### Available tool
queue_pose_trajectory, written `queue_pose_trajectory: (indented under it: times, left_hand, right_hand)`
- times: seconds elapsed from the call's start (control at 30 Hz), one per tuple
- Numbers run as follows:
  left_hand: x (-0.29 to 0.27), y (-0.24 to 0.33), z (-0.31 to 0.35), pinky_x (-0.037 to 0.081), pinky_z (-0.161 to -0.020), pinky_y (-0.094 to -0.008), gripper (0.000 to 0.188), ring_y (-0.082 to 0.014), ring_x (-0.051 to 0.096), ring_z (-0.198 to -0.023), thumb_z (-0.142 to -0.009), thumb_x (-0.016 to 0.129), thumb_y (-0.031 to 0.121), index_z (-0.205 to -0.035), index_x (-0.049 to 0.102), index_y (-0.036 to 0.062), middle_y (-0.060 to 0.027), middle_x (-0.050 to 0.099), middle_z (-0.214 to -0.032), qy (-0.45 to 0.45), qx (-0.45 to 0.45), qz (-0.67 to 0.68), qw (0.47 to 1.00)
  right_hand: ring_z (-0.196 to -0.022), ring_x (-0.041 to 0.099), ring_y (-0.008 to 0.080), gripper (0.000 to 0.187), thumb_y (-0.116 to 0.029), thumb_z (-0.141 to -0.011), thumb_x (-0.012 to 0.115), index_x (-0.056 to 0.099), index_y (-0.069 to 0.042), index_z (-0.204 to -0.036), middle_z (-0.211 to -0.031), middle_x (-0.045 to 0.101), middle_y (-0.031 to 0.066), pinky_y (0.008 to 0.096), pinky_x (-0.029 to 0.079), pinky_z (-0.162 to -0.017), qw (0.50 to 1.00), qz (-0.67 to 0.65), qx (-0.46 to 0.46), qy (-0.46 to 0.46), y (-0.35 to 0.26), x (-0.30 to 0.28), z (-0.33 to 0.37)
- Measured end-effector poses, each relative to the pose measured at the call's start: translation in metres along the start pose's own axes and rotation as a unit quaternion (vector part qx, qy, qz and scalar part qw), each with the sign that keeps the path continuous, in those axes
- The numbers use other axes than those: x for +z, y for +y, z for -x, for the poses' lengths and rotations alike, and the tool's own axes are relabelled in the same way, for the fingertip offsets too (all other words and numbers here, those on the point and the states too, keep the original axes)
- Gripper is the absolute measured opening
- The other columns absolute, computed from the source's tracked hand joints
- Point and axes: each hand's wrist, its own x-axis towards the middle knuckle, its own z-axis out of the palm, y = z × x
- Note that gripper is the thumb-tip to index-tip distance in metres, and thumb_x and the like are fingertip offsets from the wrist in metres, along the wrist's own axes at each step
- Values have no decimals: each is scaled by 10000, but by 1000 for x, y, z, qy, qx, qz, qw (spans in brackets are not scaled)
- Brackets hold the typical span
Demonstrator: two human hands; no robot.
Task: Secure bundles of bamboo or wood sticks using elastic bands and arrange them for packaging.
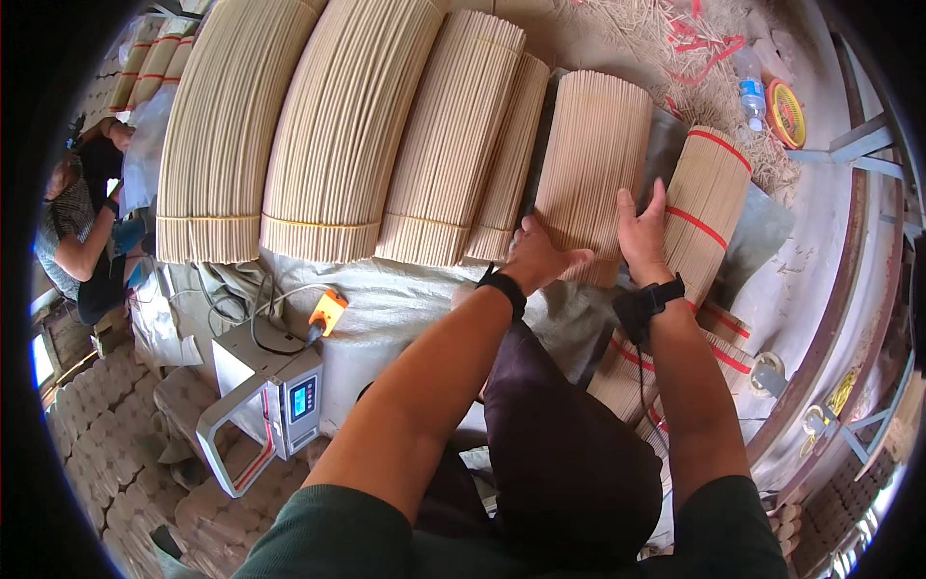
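Note:
A bundle of thin pale wooden sticks (593, 145) lies ahead of me, with a faint yellowish band across its upper part. My left hand (542, 255) rests against its lower left edge, thumb stretched out over the near end. At the bundle's lower right edge is my right hand (643, 232), with thumb and forefinger spread apart and pointing away from me. Some fingers of both hands are partly hidden. To the right of my right hand lies another stick bundle (709, 188) tied with red bands. A dark wristband (503, 289) and a dark strapped device (648, 307) are on my wrists.
Large yellow-banded stick bundles (342, 125) line the left. Below stands a grey machine (280, 386) with a small screen and an orange socket (328, 311). Red-banded bundles (627, 372) lie near my right forearm. A water bottle (751, 92) and yellow basket (786, 114) are far right. Another person (87, 222) sits left.

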Motion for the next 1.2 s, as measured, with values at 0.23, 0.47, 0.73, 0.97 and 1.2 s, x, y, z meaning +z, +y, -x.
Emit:
queue_pose_trajectory:
  times: [0.23, 0.47, 0.73, 0.97, 1.2]
  left_hand:
    - [9, -4, -5, 319, -1073, -387, 1163, -380, 371, -1296, -619, 798, 546, -1342, 225, -161, -320, 376, -1344, 26, 28, 47, 998]
    - [-15, 10, 25, 441, -913, -310, 752, -225, 573, -1038, -738, 787, 384, -1179, 466, -134, -185, 602, -1093, 37, 89, 148, 984]
    - [-17, 38, 55, 420, -926, -350, 677, -211, 556, -1043, -805, 703, 428, -1195, 502, -88, -158, 600, -1134, -6, 31, 325, 945]
    - [-27, 47, 50, 418, -947, -373, 665, -219, 565, -1055, -817, 660, 488, -1192, 520, -43, -129, 608, -1121, -119, 69, 366, 921]
    - [-41, 75, 87, 437, -916, -394, 787, -261, 562, -1035, -765, 717, 500, -1204, 430, -86, -173, 562, -1129, -62, 67, 343, 935]
  right_hand:
    - [-1309, 344, 318, 992, -591, -856, 540, 94, 97, -1416, -1416, 331, 235, 370, 275, -1072, 931, -155, 309, -121, -2, -9, 4]
    - [-1208, 466, 239, 814, -637, -882, 444, 413, 43, -1327, -1305, 502, 147, 362, 351, -1009, 848, -233, 358, -315, -50, -65, -21]
    - [-1154, 504, 216, 769, -609, -871, 500, 432, 8, -1324, -1269, 529, 117, 342, 389, -981, 869, -275, 296, -286, -23, -65, -25]
    - [-1077, 560, 192, 661, -562, -888, 515, 465, -44, -1297, -1225, 557, 96, 343, 464, -906, 741, -451, 366, -336, -33, -74, -29]
    - [-1077, 583, 211, 620, -515, -898, 530, 459, -44, -1295, -1206, 576, 112, 372, 480, -922, 705, -494, 360, -360, -61, -93, -23]
